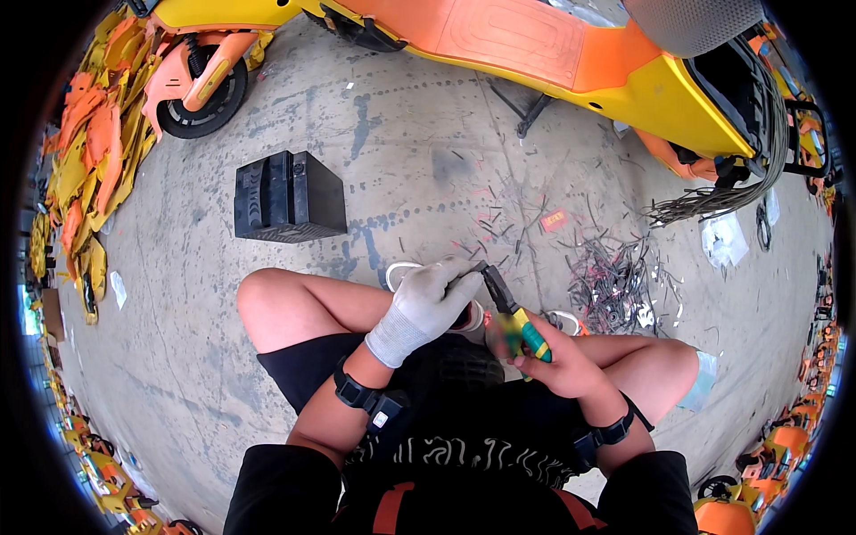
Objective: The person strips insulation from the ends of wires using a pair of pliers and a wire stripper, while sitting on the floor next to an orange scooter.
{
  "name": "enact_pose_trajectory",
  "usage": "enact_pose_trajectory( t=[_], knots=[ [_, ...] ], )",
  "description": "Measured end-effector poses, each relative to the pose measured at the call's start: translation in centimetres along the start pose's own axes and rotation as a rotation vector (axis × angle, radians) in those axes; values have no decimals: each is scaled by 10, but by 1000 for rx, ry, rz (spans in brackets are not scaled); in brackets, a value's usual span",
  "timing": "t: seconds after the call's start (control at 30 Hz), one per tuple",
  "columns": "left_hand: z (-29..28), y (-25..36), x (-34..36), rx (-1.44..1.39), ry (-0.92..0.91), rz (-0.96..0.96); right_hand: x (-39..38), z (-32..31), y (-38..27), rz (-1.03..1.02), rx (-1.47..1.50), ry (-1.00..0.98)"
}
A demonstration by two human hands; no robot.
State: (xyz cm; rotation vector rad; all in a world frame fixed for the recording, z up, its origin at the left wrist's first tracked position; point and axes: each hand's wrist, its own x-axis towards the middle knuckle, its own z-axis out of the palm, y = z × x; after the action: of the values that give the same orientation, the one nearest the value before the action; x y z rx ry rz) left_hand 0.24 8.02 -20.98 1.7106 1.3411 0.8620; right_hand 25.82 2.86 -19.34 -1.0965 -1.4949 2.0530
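Note:
My left hand (432, 294), in a pale grey knit glove, is closed in a pinch in front of my body. What its fingers hold, if anything, is too small to make out. My bare right hand (566, 361) grips a pair of pliers (532, 336) with green and yellow handles. The dark jaws of the pliers point up and left, right at the gloved fingertips. To the right of the pliers, a heap of short dark wire offcuts (611, 283) lies on the concrete floor, with scattered bits around it.
A black box-shaped battery (290, 198) stands on the floor ahead to the left. An orange and yellow scooter (508, 45) spans the far side, with a bundle of long grey wires (758, 187) hanging off its right end. Broken body panels (102, 152) are piled at far left.

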Motion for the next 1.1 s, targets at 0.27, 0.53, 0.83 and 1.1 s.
enact_pose_trajectory(
  t=[0.27,0.53,0.83,1.1],
  knots=[
    [-6,2,3,111,-69,40,-1,-3,0,65,8,-4],
    [0,-9,1,346,-84,260,-2,-7,9,39,7,-5],
    [2,-12,-4,408,-127,243,0,1,22,108,-8,109],
    [5,7,3,319,184,175,3,5,8,141,24,146]
  ],
)
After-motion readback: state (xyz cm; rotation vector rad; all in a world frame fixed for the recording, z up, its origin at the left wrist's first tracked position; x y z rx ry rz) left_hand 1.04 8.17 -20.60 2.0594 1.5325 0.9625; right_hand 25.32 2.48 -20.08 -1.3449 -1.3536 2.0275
